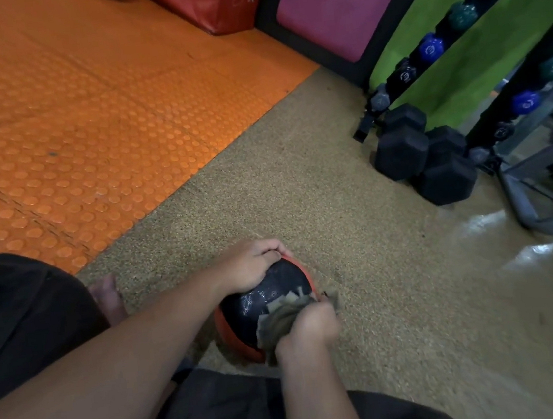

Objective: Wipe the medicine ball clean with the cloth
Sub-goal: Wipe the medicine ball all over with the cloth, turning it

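A black medicine ball [264,300] with orange edges rests on the tan floor between my knees. My left hand [250,264] grips its upper far side, fingers curled over the top edge. A bunched grey-beige cloth [287,315] is pressed against the ball's right side, with my right hand [308,333] shut on it. The ball's underside and near side are hidden by my arms.
An orange studded mat [62,130] covers the floor to the left and far side. Black hex dumbbells [427,157] lie at the right beside a rack of coloured dumbbells [429,47]. A bare foot [107,297] rests left of the ball. A red box [210,0] stands at the back.
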### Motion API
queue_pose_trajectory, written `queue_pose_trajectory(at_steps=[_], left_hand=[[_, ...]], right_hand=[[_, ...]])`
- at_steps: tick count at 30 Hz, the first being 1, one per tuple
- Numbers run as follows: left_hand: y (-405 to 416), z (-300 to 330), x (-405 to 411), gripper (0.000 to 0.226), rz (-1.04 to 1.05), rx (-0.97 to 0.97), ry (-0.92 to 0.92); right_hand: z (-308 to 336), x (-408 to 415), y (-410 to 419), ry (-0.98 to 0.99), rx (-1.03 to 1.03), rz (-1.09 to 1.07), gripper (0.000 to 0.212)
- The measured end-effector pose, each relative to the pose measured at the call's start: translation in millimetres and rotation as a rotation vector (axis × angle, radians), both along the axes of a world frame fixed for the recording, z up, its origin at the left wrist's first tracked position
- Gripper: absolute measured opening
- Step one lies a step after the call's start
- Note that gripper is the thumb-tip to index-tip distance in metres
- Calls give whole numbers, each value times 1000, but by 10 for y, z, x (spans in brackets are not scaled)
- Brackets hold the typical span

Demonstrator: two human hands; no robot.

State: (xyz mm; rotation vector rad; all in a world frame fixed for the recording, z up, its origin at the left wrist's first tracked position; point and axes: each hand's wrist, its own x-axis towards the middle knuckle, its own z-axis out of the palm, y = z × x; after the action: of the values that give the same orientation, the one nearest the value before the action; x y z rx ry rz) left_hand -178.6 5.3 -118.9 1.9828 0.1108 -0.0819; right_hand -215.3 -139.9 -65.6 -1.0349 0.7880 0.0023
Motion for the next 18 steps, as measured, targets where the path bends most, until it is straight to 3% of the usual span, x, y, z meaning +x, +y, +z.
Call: queue_pose_trajectory(at_steps=[2, 3, 6, 11, 14, 16, 18], left_hand=[[-24, 29, 0, 30, -11, 2, -1], [-18, 45, -6, 29, -4, -14, -5], [56, 32, -45, 29, 14, -152, -40], [142, 6, -99, 28, -46, -316, -73], [126, 9, -78, 33, -64, -319, -52], [111, 19, -57, 31, -49, -337, -37], [116, 7, -54, 31, -6, -380, -51]], right_hand=[[70, -38, 6, 22, 65, 51, 31], [42, -94, 9, -44, -104, 159, 34], [-332, -242, -162, -432, -1164, 662, 58], [-103, 5, -452, -1425, -1975, 1387, 76], [23, 255, -557, -1849, -2050, 1707, 88], [56, 334, -537, -1911, -2001, 1731, 84], [2, 354, -506, -1823, -1947, 1643, 80]])
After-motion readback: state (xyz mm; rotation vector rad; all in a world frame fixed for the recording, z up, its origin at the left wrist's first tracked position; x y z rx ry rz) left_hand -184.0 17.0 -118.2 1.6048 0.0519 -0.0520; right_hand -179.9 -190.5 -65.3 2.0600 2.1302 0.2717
